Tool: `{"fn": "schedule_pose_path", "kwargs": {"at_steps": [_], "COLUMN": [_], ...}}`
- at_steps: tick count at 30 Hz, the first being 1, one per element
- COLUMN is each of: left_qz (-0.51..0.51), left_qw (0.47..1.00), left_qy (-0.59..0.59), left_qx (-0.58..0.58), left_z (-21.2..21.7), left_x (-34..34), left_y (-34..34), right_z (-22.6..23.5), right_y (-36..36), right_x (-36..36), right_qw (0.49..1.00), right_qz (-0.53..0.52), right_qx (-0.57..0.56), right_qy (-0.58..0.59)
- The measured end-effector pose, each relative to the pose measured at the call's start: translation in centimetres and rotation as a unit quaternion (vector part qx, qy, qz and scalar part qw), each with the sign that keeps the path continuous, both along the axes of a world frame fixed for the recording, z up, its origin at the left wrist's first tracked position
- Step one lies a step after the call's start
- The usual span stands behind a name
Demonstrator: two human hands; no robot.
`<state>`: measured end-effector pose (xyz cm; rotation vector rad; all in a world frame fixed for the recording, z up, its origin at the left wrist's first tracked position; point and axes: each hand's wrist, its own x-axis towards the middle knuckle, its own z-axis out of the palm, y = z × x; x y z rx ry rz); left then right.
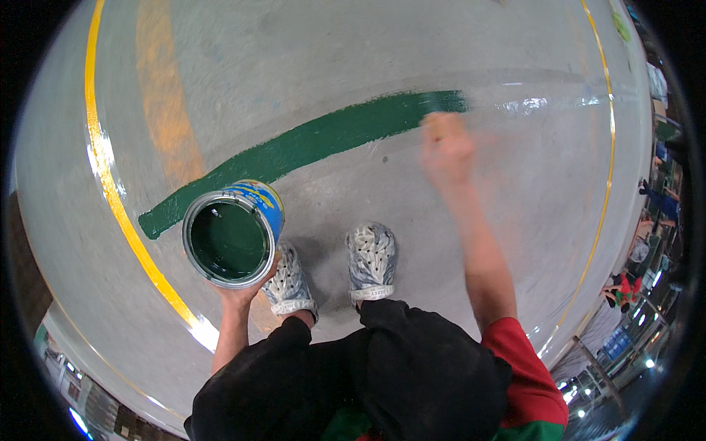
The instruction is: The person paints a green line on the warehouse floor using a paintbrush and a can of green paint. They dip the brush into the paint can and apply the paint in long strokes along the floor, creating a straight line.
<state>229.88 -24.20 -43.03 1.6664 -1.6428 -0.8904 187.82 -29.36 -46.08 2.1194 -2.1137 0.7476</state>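
Observation:
My left hand (246, 290) is wrapped round the lower side of a blue-labelled paint can (268, 203), lidless and tilted toward me. Dark green paint (229, 241) fills much of it, with smears along the metal rim. Out in front, my right hand (451, 153) is closed round a paintbrush (439, 122), both smeared by motion. The bristles are at the right end of a wide green painted stripe (323, 140). This stripe curves across the grey floor, and its left end shows just beyond the can.
Two glossy yellow lines (110, 184) run along the floor, one on each side. A faded orange band (163, 88) meets the green stripe. My feet stand in patterned clogs (371, 253) on the near side. At the far right edge, a person in red (625, 289) is near clutter.

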Motion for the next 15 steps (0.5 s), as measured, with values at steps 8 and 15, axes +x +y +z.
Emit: {"fn": "schedule_pose_path", "kwargs": {"at_steps": [8, 15], "left_qz": [-0.011, -0.022], "left_qw": [0.999, 0.998], "left_qy": [-0.008, -0.023], "left_qx": [0.031, 0.061], "left_z": [0.3, -0.1], "left_x": [-0.3, 0.7], "left_y": [-0.2, 0.1], "right_z": [-1.1, -0.2], "right_y": [1.9, 1.8], "right_x": [5.0, -7.9], "right_qw": [0.862, 0.979], "right_qz": [-0.091, -0.175], "right_qx": [0.037, -0.064], "right_qy": [-0.497, -0.083]}}
